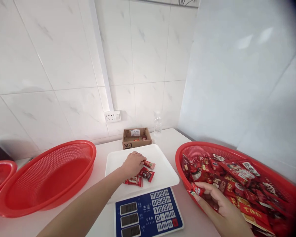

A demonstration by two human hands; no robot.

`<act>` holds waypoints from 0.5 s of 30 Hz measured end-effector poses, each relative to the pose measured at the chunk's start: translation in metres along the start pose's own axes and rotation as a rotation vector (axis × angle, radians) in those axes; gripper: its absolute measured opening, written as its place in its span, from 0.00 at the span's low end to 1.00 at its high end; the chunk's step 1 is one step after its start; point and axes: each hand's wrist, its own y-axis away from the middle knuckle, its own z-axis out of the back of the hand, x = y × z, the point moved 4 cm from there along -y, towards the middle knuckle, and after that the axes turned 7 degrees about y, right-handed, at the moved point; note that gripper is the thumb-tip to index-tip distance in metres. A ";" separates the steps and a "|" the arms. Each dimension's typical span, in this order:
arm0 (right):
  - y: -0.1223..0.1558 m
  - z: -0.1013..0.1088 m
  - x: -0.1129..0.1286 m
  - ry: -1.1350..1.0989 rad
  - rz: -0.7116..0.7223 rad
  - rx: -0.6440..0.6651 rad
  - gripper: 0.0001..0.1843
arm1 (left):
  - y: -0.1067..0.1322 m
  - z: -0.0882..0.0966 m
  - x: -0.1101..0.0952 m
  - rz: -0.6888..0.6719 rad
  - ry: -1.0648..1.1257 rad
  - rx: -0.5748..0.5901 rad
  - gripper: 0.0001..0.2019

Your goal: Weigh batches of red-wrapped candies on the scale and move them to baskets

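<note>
Head view: left hand (133, 163) curled over packets (140, 176), right hand (218, 205) pinching sideways-lying packet (196, 190).

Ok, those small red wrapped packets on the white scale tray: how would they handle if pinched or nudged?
The red packets look light and flat, so a nudge would probably slide them across the smooth white tray. Their glossy wrappers likely crinkle and slip between fingers. The left hand rests on them; they seem unlikely to roll.

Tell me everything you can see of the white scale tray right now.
The white scale tray is a shallow rounded rectangle, plastic by its look, lying flat on the blue-faced scale between two red baskets. A few red candy packets lie on its middle. The left hand rests over them, touching the packets. A small cardboard box stands just behind it.
</note>
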 end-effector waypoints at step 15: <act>0.009 0.010 0.031 -0.060 -0.019 -0.048 0.20 | -0.006 0.006 -0.005 0.198 -0.050 -0.030 0.14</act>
